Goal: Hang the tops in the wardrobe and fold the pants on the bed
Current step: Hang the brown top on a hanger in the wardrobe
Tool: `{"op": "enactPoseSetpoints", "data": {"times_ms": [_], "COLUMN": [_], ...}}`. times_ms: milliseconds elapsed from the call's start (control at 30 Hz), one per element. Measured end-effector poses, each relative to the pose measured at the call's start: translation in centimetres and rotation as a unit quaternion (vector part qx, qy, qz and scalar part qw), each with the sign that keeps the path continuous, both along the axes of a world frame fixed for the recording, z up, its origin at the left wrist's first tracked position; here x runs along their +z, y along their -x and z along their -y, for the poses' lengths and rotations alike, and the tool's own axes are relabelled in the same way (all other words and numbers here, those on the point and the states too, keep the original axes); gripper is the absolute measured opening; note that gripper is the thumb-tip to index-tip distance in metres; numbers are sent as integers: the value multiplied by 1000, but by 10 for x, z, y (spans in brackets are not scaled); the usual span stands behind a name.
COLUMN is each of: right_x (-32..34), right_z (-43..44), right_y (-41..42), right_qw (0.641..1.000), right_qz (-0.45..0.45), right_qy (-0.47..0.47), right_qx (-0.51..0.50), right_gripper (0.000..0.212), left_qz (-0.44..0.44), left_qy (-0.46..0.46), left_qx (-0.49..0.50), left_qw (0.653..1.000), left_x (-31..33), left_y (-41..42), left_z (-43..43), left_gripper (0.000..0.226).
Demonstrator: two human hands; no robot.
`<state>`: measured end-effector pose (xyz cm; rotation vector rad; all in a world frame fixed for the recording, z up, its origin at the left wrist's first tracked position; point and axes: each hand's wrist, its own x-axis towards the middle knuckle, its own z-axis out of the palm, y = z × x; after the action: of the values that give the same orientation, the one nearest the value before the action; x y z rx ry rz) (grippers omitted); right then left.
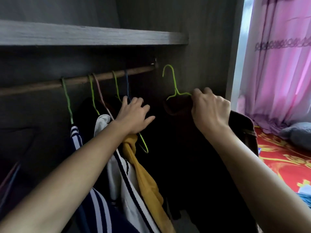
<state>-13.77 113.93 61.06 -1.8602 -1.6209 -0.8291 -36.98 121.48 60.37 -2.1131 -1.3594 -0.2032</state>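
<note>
My right hand (pixel 209 109) grips the shoulder of a green wire hanger (pixel 173 81) that carries a dark brown top (pixel 185 148). Its hook is free in the air, just right of the end of the wooden rail (pixel 50 84). My left hand (pixel 134 115) reaches between the hung clothes with fingers spread, pressing them leftward. On the rail hang several wire hangers with a mustard top (pixel 144 174), a white top with navy stripes (pixel 131 190) and a navy striped top (pixel 75 137).
A grey wardrobe shelf (pixel 84 33) runs above the rail, and the wardrobe's side panel (pixel 210 47) stands close on the right. Beyond it are a pink curtain (pixel 277 73) and a bed with a red patterned sheet (pixel 282 157) and a grey pillow (pixel 299 135).
</note>
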Motion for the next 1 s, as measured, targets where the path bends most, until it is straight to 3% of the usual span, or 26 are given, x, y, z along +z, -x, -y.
{"op": "enactPoseSetpoints", "data": {"times_ms": [133, 233, 367, 533, 867, 1000], "right_x": [24, 38, 32, -5, -42, -53], "right_z": [-29, -52, -86, -111, -68, -25], "right_y": [15, 31, 58, 81, 60, 45], "right_qw": [997, 994, 992, 978, 977, 977], "right_qz": [-38, -45, -39, -60, -86, -96], "right_qy": [-59, -81, -23, 73, 24, 0], "right_qx": [30, 62, 117, 186, 194, 188], "right_gripper": [16, 18, 25, 29, 36, 37], "left_qz": [77, 107, 94, 101, 110, 195], "left_qy": [-147, -146, -145, -153, -115, -67], "left_qx": [57, 143, 142, 137, 141, 105], "left_qw": [984, 973, 975, 974, 977, 973], "left_x": [30, 43, 39, 38, 43, 30], "left_y": [22, 49, 67, 70, 66, 53], "left_z": [-2, -10, -15, -22, -13, 18], "left_gripper": [70, 91, 110, 102, 91, 78]}}
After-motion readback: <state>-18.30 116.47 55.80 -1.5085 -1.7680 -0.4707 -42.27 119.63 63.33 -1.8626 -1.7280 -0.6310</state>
